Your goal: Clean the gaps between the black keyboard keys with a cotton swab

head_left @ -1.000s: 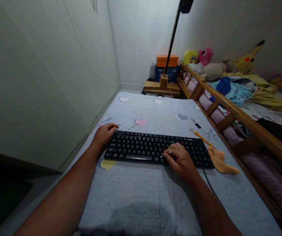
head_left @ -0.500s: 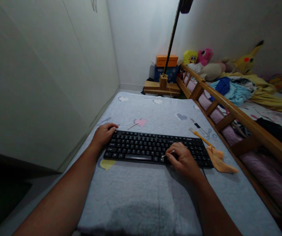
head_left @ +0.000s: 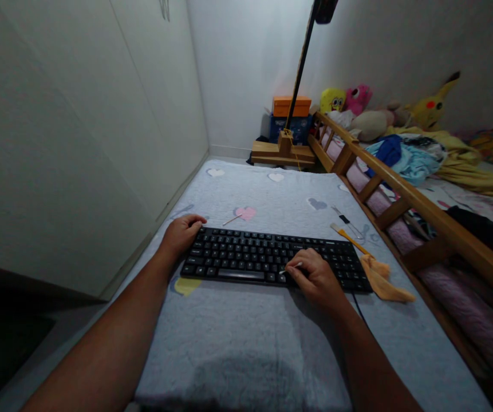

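A black keyboard [head_left: 250,257] lies across a grey blanket [head_left: 246,337] with heart patches. My left hand [head_left: 181,233] grips the keyboard's far left corner, fingers curled over its edge. Pinched in my right hand [head_left: 312,277] is a thin white stick, a cotton swab [head_left: 292,266], its tip down among the keys near the lower middle row. The keyboard's cable [head_left: 360,312] runs off under my right forearm.
Beyond the keyboard lies another swab [head_left: 231,220]. To the right are an orange cloth [head_left: 381,280], a yellow-handled brush [head_left: 349,237] and a small tool [head_left: 346,220]. A wooden bed rail [head_left: 405,191] borders the right; a wall [head_left: 78,126] the left. Boxes [head_left: 291,117] and a stand are at the far end.
My right hand has shifted the swab slightly back and forth along the lower keys, ending a little to the left. My left hand has stayed on the keyboard's corner.
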Available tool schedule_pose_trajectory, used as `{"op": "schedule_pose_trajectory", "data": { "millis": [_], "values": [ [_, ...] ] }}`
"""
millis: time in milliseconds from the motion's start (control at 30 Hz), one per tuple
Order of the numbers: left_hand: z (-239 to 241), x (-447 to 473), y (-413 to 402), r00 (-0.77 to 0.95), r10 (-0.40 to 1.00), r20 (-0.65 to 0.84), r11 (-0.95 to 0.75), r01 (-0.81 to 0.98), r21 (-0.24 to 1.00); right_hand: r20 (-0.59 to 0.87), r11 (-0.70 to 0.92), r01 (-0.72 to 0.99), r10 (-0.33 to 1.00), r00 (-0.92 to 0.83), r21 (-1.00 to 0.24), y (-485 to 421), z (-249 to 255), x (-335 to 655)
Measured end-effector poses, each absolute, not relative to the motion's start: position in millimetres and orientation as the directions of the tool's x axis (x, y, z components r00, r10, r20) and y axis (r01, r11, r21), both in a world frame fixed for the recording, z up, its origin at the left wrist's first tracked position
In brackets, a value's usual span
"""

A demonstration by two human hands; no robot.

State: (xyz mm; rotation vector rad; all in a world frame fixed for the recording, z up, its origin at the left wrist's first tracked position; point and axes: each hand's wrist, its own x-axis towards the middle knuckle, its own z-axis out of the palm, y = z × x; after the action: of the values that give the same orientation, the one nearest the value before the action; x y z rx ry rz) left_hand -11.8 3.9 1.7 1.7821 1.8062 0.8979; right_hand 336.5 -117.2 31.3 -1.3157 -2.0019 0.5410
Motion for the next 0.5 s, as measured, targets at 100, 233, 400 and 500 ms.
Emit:
{"op": "schedule_pose_trajectory", "data": {
  "millis": [100, 233, 400, 500],
  "values": [
    [2.9, -11.4, 4.1, -0.064, 0.990, 0.127, -0.044, 0.710, 0.702, 0.304, 0.401, 0.647, 0.916, -0.263, -0.649, -117.2, 32.4, 337.6],
    [2.7, -11.9, 4.2, -0.073, 0.991, 0.115, -0.029, 0.714, 0.700, 0.307, 0.392, 0.657, 0.919, -0.247, -0.644, -117.3, 33.3, 341.6],
    [1.5, -12.9, 4.4, -0.073, 0.989, 0.126, -0.036, 0.713, 0.701, 0.299, 0.380, 0.671, 0.924, -0.240, -0.636, -117.1, 33.5, 345.3],
    [1.8, -12.7, 4.2, -0.068, 0.989, 0.132, -0.045, 0.713, 0.699, 0.299, 0.382, 0.670, 0.923, -0.243, -0.637, -117.2, 33.6, 345.6]
  ]
}}
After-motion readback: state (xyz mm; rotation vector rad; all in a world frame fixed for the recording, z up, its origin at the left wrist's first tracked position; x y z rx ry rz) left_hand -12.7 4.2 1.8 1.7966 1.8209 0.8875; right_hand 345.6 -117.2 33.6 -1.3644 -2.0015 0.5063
